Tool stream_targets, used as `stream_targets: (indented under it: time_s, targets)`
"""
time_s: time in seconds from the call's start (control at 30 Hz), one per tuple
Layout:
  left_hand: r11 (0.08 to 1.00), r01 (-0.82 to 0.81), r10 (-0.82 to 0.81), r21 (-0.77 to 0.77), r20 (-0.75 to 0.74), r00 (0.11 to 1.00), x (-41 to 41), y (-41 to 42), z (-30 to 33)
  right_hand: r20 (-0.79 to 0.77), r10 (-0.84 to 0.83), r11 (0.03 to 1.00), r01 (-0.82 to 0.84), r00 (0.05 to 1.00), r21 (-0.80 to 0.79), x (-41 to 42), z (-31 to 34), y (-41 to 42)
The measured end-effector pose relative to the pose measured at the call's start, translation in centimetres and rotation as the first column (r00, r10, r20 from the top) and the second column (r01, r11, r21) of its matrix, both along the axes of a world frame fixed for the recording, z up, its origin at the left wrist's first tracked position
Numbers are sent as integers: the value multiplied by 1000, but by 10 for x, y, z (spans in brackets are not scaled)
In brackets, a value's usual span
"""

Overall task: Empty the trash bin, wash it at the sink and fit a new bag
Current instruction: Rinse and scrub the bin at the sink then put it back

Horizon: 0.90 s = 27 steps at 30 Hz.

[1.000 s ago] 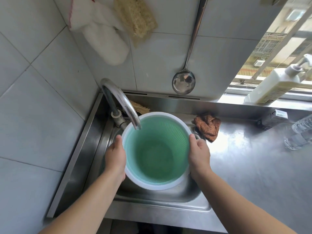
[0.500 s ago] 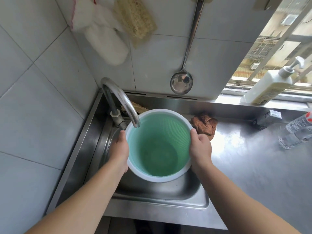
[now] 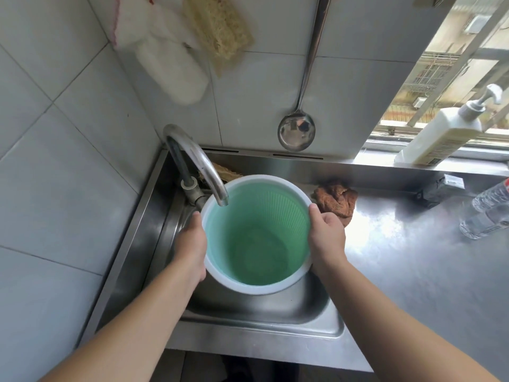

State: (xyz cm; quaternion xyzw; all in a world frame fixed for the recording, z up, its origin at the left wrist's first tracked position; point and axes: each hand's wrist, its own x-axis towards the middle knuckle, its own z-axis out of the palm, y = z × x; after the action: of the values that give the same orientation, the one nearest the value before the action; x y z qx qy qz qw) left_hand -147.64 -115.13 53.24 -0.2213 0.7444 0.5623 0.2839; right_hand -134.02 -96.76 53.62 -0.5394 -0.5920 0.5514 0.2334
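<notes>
A round green trash bin with a white rim and slotted walls is held upright over the steel sink. My left hand grips its left side and my right hand grips its right rim. The curved metal tap ends just over the bin's far left rim. The bin is empty inside, and I cannot tell whether water is running.
A brown rag lies on the steel counter right of the sink. A pump bottle stands on the window sill; a clear water bottle lies at far right. A ladle, loofah and white mitt hang on the tiled wall.
Both hands have lifted the bin slightly and moved it back, closer under the tap's spout. The view has shifted a little.
</notes>
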Motion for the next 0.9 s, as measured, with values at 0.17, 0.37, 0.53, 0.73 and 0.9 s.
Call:
stream_targets:
  time_s: [0.17,0.37,0.53,0.73,0.9]
  targets:
    - [999,13,-15,-32,-63,998,-6,-9,3,-11,2,996,-3,1000,-86,4,-16,-15]
    - [998,57,-57,-15,2,998,5,18,10,96,-58,990,70,994,-121,17,-20,18]
    - [999,52,-52,-9,-10,999,-4,15,11,11,6,998,-5,1000,-68,-3,-17,18]
    - [999,4,-3,-43,14,1000,-3,-6,1,-7,52,984,-53,999,-171,-3,-33,5]
    - [1000,24,-24,3,66,998,7,12,2,70,23,993,-15,997,-117,7,-35,26]
